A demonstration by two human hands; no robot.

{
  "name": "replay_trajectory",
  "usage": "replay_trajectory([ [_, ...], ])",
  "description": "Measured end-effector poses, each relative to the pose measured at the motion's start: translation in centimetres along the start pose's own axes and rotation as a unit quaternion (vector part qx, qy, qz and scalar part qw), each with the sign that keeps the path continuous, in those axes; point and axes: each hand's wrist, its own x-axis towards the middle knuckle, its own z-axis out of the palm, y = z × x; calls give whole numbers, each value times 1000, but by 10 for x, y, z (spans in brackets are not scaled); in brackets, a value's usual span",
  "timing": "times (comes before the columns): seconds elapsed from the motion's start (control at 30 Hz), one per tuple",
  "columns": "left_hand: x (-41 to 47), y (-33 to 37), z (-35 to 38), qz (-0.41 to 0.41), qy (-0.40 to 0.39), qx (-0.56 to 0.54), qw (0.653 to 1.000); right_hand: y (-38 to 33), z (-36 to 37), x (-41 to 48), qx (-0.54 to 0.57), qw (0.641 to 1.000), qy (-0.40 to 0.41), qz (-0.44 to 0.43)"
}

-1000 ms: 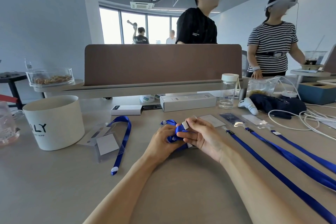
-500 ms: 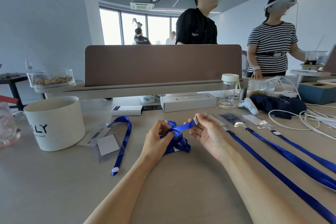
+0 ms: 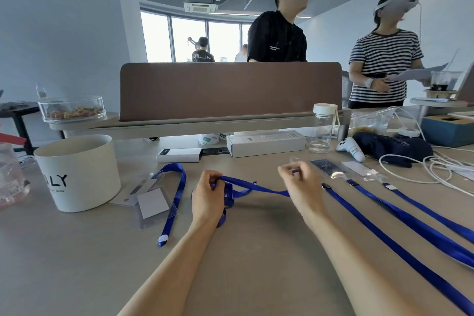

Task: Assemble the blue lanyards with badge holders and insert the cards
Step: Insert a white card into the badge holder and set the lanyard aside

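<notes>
A tangled blue lanyard point(image 3: 252, 187) stretches between my hands above the table. My left hand point(image 3: 207, 197) grips its bunched part, and my right hand point(image 3: 298, 182) pinches its far end. To the left lies another blue lanyard point(image 3: 177, 195) with a clear badge holder and white card point(image 3: 152, 204). Three more blue lanyards point(image 3: 384, 218) lie straight on the right, with clear badge holders point(image 3: 331, 168) at their far ends.
A white round container point(image 3: 79, 172) stands at the left. White boxes point(image 3: 265, 142), a clear bottle point(image 3: 322, 128), a controller point(image 3: 351, 149), a dark cloth and white cables lie along the back right. A brown divider point(image 3: 230, 90) closes the far side; two people stand behind it.
My hands have moved apart. The right hand pulled the lanyard's end to the right, drawing the bunched strap out into a line between the hands.
</notes>
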Motion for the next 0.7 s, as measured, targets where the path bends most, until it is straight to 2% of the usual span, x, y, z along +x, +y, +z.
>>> replay_trajectory([
  [0.1,0,1,2,36,-29,37,998,8,12,-7,-150,980,-98,-84],
  [0.2,-3,2,4,110,-67,92,987,16,21,-9,-211,955,-181,-100],
  [0.3,-4,2,6,138,-108,138,975,16,22,-8,-212,948,-213,-100],
  [0.5,-1,-5,8,155,-119,165,967,22,25,-4,-218,934,-256,-125],
  [0.7,-2,-5,10,183,-114,181,959,19,31,-8,-145,947,-262,-113],
])
